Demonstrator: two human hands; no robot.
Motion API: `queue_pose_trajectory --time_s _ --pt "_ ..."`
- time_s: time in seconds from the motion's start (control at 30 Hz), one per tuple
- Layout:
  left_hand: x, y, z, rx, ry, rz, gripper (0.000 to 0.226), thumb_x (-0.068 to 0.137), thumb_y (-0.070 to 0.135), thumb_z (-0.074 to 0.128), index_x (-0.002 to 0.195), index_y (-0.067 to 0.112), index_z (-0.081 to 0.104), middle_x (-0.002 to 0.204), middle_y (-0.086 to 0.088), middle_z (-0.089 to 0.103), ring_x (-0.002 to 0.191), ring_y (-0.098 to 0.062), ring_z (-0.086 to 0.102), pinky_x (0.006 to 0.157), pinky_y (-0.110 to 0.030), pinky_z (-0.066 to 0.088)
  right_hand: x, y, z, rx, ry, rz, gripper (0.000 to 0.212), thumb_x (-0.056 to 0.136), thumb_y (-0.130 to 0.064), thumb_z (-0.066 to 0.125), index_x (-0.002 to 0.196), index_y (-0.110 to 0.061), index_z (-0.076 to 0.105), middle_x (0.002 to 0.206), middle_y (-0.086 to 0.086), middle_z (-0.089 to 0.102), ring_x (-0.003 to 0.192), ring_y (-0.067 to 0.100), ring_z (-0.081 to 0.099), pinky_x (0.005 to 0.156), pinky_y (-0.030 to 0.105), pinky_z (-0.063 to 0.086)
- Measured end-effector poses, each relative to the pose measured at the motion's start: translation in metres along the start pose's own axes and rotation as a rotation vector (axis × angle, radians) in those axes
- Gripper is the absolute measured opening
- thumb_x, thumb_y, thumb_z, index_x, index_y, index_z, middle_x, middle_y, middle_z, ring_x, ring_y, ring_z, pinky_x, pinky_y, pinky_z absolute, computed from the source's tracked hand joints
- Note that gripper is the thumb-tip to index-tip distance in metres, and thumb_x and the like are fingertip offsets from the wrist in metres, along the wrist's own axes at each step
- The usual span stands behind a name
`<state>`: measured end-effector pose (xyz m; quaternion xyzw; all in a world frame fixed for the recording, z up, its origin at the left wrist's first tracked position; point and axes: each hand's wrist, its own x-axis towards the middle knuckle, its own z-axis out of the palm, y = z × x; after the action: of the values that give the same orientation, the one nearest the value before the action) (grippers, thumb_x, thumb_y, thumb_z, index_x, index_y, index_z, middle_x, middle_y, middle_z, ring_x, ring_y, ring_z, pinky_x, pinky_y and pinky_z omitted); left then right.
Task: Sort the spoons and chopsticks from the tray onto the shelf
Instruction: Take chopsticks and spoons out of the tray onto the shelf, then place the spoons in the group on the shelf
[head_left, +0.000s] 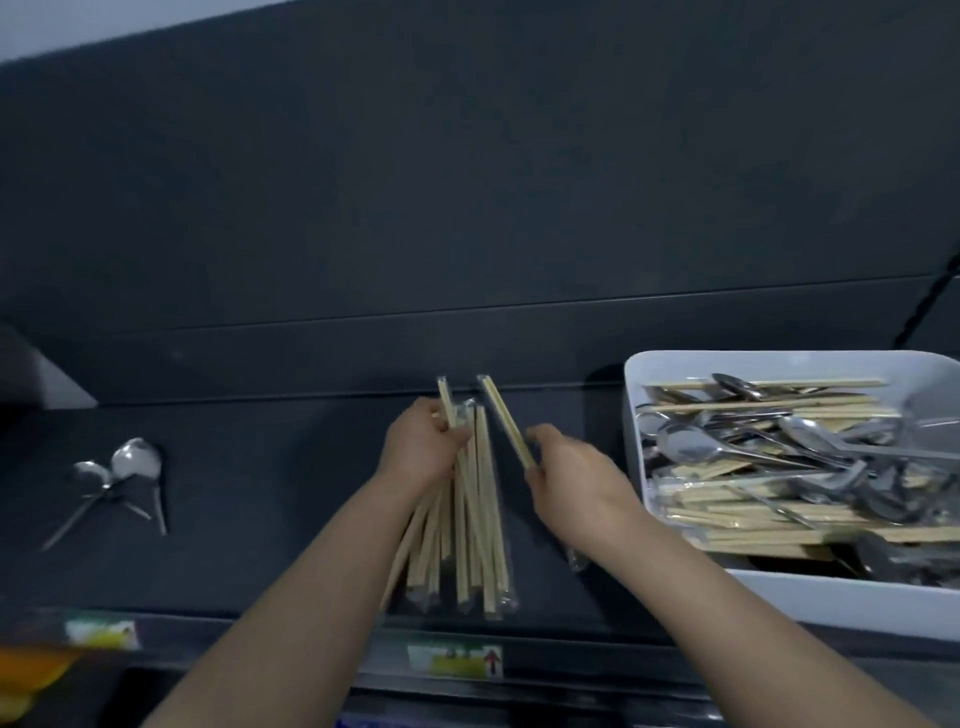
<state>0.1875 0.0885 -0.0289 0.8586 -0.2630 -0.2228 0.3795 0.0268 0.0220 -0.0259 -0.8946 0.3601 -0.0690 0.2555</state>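
A white tray at the right holds a jumble of metal spoons and wrapped wooden chopsticks. My left hand grips a bundle of wrapped chopsticks that fans out over the dark shelf at the centre. My right hand pinches a single wrapped pair of chopsticks, tilted, just right of the bundle. A few spoons lie together on the shelf at the far left.
A dark back wall rises behind the shelf. Price labels sit on the shelf's front edge. Something orange shows at the lower left, below the shelf.
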Motion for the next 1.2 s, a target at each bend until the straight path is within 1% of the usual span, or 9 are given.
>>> queue_pose_trajectory --time_s 0.07,0.2,0.3,0.4,0.53,0.83,0.93,1.07,1.2 --pt "0.0 -0.016 -0.002 0.284 -0.085 0.1 0.056 0.087 0.027 0.07 0.136 0.014 0.047 0.131 -0.005 0.055 0.111 -0.021 0.057 0.092 -0.038 0.051 0.006 -0.004 0.021 -0.058 -0.104 0.041 0.025 0.095 -0.024 0.046 0.115 -0.013 0.058 0.113 0.009 0.059 0.102 0.032 0.058 0.077 0.034 0.045" --pt "-0.002 -0.038 0.001 0.679 -0.206 0.284 0.048 0.092 0.025 0.063 0.137 0.02 0.05 0.144 0.001 0.045 0.131 -0.02 0.039 0.101 -0.033 0.041 0.013 -0.013 0.041 -0.134 -0.253 0.054 0.025 0.094 -0.023 0.044 0.101 -0.018 0.068 0.107 0.002 0.059 0.093 0.024 0.06 0.072 0.031 0.046" --pt "0.002 -0.034 -0.001 0.618 -0.127 0.389 0.038 0.096 0.016 0.055 0.133 0.021 0.054 0.14 0.003 0.049 0.128 -0.017 0.042 0.098 -0.029 0.04 0.012 -0.014 0.028 -0.227 -0.096 -0.011 0.024 0.092 -0.023 0.044 0.096 -0.025 0.067 0.1 -0.001 0.064 0.093 0.023 0.06 0.068 0.029 0.045" --pt "0.002 -0.008 0.003 0.505 -0.056 0.465 0.028 0.096 0.02 0.055 0.122 0.025 0.062 0.128 0.005 0.059 0.117 -0.015 0.053 0.094 -0.027 0.043 0.006 -0.007 0.007 -0.31 0.203 -0.096 0.021 0.091 -0.022 0.05 0.101 -0.03 0.067 0.099 -0.004 0.065 0.098 0.022 0.058 0.067 0.029 0.043" --pt "-0.007 0.039 0.031 0.336 -0.05 0.634 0.019 0.09 0.015 0.06 0.106 0.021 0.069 0.105 0.004 0.068 0.098 -0.017 0.062 0.087 -0.031 0.048 -0.006 0.021 -0.026 -0.431 0.393 -0.014 0.011 0.07 -0.018 0.074 0.074 -0.028 0.071 0.067 -0.004 0.063 0.069 0.024 0.061 0.052 0.028 0.043" --pt "-0.048 0.127 0.122 0.423 -0.226 0.789 0.021 0.092 0.019 0.053 0.101 0.029 0.069 0.098 0.013 0.07 0.099 -0.011 0.06 0.081 -0.031 0.05 -0.056 0.125 -0.093 -0.454 0.44 0.282 0.023 0.088 -0.023 0.054 0.104 -0.034 0.067 0.098 -0.007 0.068 0.097 0.021 0.06 0.067 0.03 0.045" --pt "-0.055 0.138 0.149 0.486 -0.264 0.766 0.02 0.092 0.021 0.052 0.099 0.029 0.068 0.096 0.014 0.07 0.098 -0.012 0.061 0.084 -0.035 0.051 -0.065 0.166 -0.115 -0.521 0.375 0.422 0.026 0.084 -0.014 0.057 0.102 -0.029 0.067 0.097 -0.004 0.067 0.097 0.022 0.059 0.064 0.029 0.045" --pt "-0.06 0.149 0.175 0.552 -0.252 0.715 0.018 0.091 0.021 0.054 0.098 0.028 0.069 0.093 0.011 0.07 0.096 -0.015 0.061 0.08 -0.036 0.053 -0.066 0.207 -0.133 -0.558 0.222 0.503 0.035 0.085 -0.006 0.052 0.116 -0.018 0.06 0.11 0.005 0.063 0.106 0.025 0.058 0.077 0.033 0.051" --pt "-0.065 0.16 0.189 0.589 -0.253 0.682 0.017 0.092 0.025 0.055 0.101 0.028 0.069 0.099 0.01 0.069 0.101 -0.015 0.058 0.081 -0.031 0.05 -0.061 0.221 -0.138 -0.564 0.12 0.493 0.028 0.088 -0.017 0.057 0.115 -0.019 0.06 0.112 0.004 0.064 0.105 0.025 0.06 0.075 0.029 0.045"
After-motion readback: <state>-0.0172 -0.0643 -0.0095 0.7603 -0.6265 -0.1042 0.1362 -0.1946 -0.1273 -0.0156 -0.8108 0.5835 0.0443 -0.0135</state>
